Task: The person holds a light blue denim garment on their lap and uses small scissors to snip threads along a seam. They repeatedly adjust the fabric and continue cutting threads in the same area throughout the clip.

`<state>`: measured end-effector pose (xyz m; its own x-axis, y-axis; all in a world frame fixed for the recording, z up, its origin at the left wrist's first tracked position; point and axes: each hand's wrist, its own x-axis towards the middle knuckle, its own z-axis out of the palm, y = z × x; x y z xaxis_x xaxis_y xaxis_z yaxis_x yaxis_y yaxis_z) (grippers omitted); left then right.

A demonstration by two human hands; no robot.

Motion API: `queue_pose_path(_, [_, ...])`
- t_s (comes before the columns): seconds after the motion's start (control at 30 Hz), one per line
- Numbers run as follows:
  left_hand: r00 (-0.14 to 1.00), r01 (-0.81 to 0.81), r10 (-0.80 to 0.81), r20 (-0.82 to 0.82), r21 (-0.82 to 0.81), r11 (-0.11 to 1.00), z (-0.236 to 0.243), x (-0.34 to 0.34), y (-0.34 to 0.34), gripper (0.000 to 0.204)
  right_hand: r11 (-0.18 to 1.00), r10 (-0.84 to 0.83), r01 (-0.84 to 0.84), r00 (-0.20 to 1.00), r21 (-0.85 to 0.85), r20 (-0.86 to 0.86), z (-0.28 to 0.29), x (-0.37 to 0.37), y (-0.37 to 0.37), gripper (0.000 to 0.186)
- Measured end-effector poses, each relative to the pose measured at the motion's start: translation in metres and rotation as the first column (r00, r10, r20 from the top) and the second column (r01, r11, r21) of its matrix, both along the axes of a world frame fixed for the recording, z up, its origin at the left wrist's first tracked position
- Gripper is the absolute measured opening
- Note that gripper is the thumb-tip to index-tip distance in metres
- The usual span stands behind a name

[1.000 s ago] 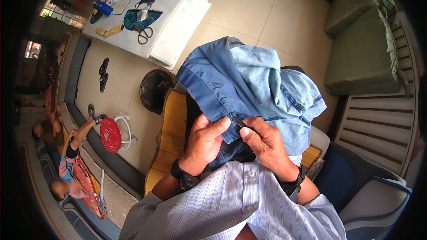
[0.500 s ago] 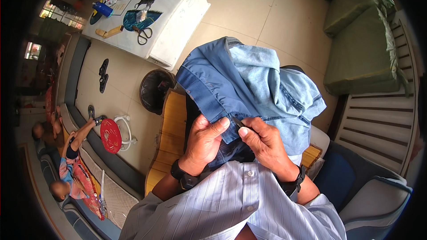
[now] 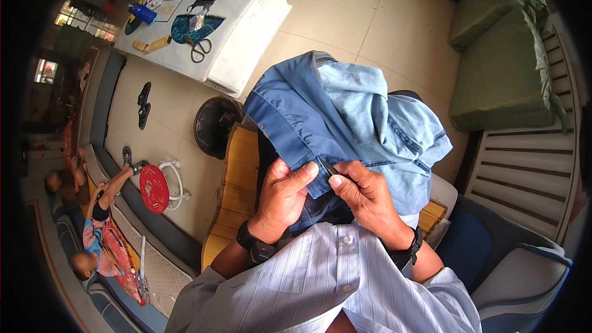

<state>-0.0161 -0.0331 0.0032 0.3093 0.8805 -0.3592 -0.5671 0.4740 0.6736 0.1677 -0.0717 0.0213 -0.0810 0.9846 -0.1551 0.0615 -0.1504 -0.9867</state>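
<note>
A blue denim garment (image 3: 296,102) with a light-blue side (image 3: 354,89) is spread over my lap, its stitched seams showing. My left hand (image 3: 279,196) pinches the garment's near edge between thumb and fingers. Closed around a small dark pointed tool (image 3: 328,169) is my right hand (image 3: 371,200), just right of the left thumb. The tool's tip meets the cloth at a seam; its exact kind is too small to tell. A dark band circles each of my wrists.
A white table (image 3: 246,37) at the far left bears scissors (image 3: 199,50) and a blue bottle (image 3: 143,13). A lined waste bin (image 3: 216,128) stands before it, near a red stool (image 3: 153,189). Two people sit at left. Green covered cushions (image 3: 499,86) are at right.
My right hand and the dark tool have shifted very slightly left along the seam. My left hand and the garment stay in place.
</note>
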Motion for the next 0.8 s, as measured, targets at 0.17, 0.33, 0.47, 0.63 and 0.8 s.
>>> queue_pose_path(0.17, [1.000,0.001,-0.001,-0.002,0.005,1.000,-0.001,0.000,0.000,0.025,0.999,0.001,-0.001,1.000,0.032,0.023,0.000,0.000,0.001,0.019])
queue_pose_path(0.33, [1.000,-0.007,0.007,-0.004,0.000,1.000,0.001,0.000,-0.001,0.026,0.996,-0.004,-0.004,0.996,-0.088,-0.090,-0.002,-0.001,0.000,0.018])
queue_pose_path(0.47, [1.000,-0.007,0.007,0.006,-0.011,1.000,-0.004,-0.003,-0.001,0.026,0.974,-0.077,-0.002,0.938,-0.228,-0.338,-0.008,-0.002,-0.002,0.016])
queue_pose_path(0.63, [1.000,-0.004,0.004,0.009,-0.011,1.000,-0.005,-0.004,-0.002,0.026,0.964,-0.071,-0.033,0.925,-0.263,-0.374,-0.008,0.001,-0.002,0.014])
queue_pose_path(0.8, [1.000,-0.015,0.015,0.013,-0.016,1.000,-0.004,-0.003,-0.002,0.026,0.959,-0.074,-0.058,0.892,-0.276,-0.446,-0.013,0.002,-0.002,0.015])
